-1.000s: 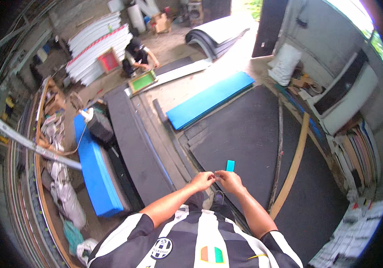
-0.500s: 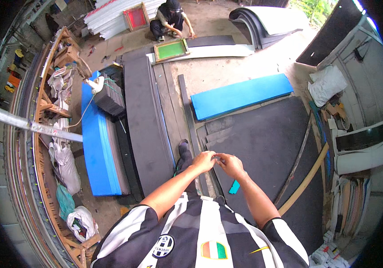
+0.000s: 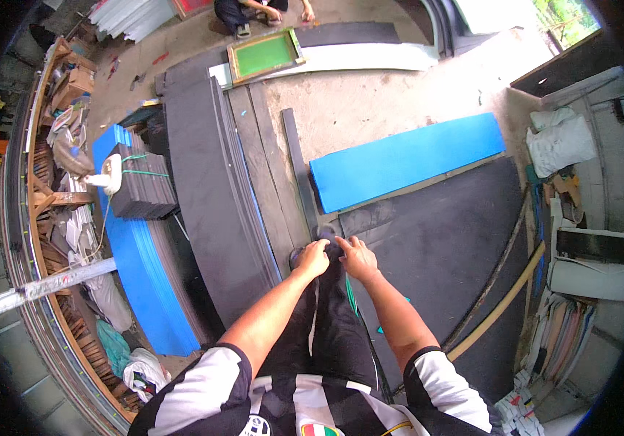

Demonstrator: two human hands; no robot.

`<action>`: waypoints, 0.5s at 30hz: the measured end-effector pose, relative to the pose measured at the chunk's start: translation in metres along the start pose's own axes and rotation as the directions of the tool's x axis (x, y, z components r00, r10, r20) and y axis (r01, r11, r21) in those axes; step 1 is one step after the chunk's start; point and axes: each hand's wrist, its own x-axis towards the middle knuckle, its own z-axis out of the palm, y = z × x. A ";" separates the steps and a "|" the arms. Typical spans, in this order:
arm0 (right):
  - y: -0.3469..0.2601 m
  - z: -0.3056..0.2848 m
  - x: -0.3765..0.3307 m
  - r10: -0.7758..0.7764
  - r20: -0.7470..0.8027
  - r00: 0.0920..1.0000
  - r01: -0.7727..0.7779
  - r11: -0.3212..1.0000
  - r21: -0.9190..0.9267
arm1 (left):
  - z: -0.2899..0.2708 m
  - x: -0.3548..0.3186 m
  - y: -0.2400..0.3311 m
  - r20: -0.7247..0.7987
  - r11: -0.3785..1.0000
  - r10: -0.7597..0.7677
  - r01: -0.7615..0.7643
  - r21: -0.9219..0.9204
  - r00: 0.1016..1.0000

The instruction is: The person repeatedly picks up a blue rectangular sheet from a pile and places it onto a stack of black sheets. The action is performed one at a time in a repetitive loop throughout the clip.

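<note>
In front of my legs, my left hand is closed, its thumb and fingers pinched toward the right hand. Close beside it, my right hand has bent fingers drawn together, with the index finger pointing at the left fingertips. Whatever lies between the fingers is too small to make out. A thin green strand hangs below my right hand along the dark trousers; whether the hand grips it is unclear. My shoes show just beyond the hands, beside a large black sheet on the floor.
A blue foam sheet lies ahead on the right. To the left are long black sheets, a blue stack and a tied grey bundle. A green-meshed frame lies ahead, near a crouching person.
My hands have come slightly apart and sit further forward over my feet. My body has stepped forward, and the green strand now shows by my leg.
</note>
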 end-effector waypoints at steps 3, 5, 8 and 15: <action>0.034 0.053 0.083 -0.008 0.079 0.997 0.011 0.999 -0.036 | 0.016 0.052 -0.034 0.038 0.997 -0.065 0.066 -0.027 0.997; 0.058 0.094 0.139 0.032 0.131 0.991 -0.021 0.996 -0.085 | 0.040 0.091 -0.068 0.007 0.995 -0.078 0.078 -0.066 0.997; 0.093 0.156 0.220 0.076 0.245 0.967 -0.013 0.968 -0.251 | 0.074 0.145 -0.120 -0.001 0.966 -0.207 0.205 -0.157 0.978; 0.131 0.259 0.335 -0.015 0.118 0.993 0.057 0.931 -0.359 | 0.174 0.250 -0.219 0.053 0.817 -0.368 0.350 -0.458 0.928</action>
